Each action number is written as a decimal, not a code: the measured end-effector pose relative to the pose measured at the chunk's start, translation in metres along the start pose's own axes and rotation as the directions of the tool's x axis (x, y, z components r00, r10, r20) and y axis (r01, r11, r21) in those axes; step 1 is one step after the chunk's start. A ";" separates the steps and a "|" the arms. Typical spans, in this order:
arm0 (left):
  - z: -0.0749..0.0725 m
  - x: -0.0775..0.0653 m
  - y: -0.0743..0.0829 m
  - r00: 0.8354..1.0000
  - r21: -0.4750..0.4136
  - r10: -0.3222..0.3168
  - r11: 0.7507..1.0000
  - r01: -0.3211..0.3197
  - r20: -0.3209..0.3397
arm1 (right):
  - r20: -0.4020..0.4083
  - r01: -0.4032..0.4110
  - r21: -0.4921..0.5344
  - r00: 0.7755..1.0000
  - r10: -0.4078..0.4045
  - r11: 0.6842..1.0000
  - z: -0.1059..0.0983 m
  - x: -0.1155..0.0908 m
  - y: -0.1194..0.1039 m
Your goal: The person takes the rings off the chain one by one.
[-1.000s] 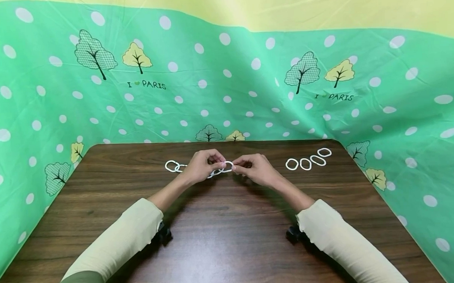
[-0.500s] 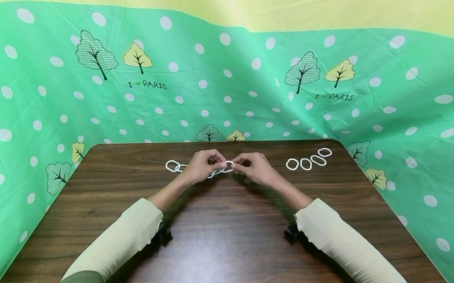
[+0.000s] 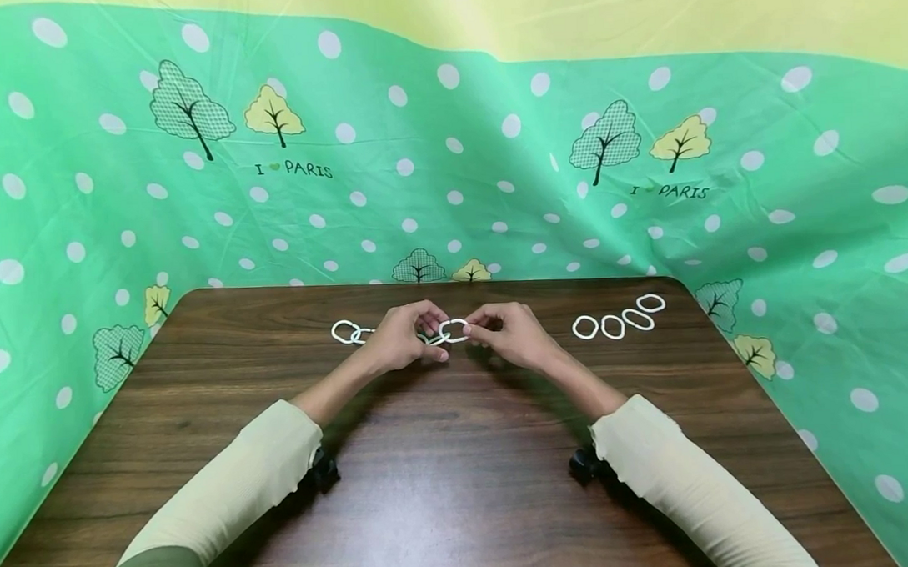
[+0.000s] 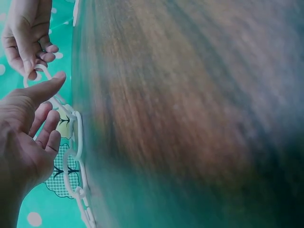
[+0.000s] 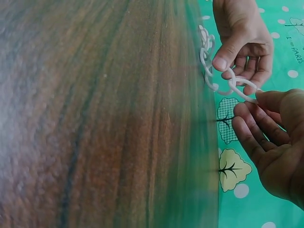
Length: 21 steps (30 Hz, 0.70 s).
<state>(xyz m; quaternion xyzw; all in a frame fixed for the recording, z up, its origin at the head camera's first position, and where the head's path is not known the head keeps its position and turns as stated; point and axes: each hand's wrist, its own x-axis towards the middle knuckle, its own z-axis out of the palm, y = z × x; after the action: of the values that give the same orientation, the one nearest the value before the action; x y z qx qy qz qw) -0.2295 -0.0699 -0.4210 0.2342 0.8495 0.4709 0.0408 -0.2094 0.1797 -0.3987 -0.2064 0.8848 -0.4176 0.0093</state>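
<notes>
A chain of white plastic links (image 5: 204,59) runs under and past my left hand (image 3: 403,337), and its far-left end link (image 3: 333,332) shows on the table beyond that hand. My right hand (image 3: 514,336) pinches the right end link (image 3: 454,342) between thumb and index finger. Its other fingers are loosely bent in the right wrist view. At the link's other side, my left thumb (image 4: 45,90) stands apart from the fingers, close by the chain, not pinching it. Part of the chain is hidden behind my left hand in the head view.
Several loose white links (image 3: 575,328) lie in a slanting row at the back right of the brown wooden table (image 3: 460,467). A green polka-dot cloth (image 3: 480,166) with printed trees hangs around the table's back and sides.
My left thumb has come away from the end link and dropped lower, parting from the fingers. The right hand has kept its pinch, and the end link now shows more fully between the hands.
</notes>
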 end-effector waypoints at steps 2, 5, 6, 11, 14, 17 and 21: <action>0.001 0.000 0.000 1.000 -0.010 0.002 1.000 -0.002 0.003 | -0.001 -0.002 0.000 1.000 0.002 1.000 -0.001 0.000 0.000; 0.001 0.001 -0.001 1.000 -0.020 0.012 1.000 -0.012 0.004 | -0.001 -0.005 0.011 1.000 0.005 1.000 -0.002 0.000 0.000; 0.002 0.001 -0.002 1.000 -0.019 0.016 1.000 -0.016 0.004 | -0.001 -0.006 0.012 1.000 0.006 1.000 -0.002 0.000 0.000; 0.002 0.001 -0.001 0.999 -0.003 0.037 0.999 -0.037 0.005 | -0.009 -0.001 -0.004 1.000 0.001 1.000 -0.003 0.000 0.003; 0.002 0.002 -0.002 0.999 0.010 0.048 0.999 -0.048 0.007 | -0.016 0.006 -0.023 1.000 -0.007 1.000 -0.004 0.000 0.004; 0.002 0.001 -0.001 0.999 0.025 0.052 0.998 -0.052 0.006 | -0.012 0.013 -0.032 1.000 -0.013 0.999 -0.005 0.000 0.004; 0.002 0.001 0.001 0.999 0.034 0.049 0.998 -0.049 -0.004 | 0.002 0.020 -0.045 1.000 -0.020 0.999 -0.006 0.001 0.003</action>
<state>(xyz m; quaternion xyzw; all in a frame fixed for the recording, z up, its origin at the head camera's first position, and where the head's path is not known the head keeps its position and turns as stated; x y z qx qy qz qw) -0.2296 -0.0672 -0.4211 0.2544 0.8516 0.4577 0.0233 -0.2128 0.1858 -0.3968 -0.2155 0.8918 -0.3977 0.0013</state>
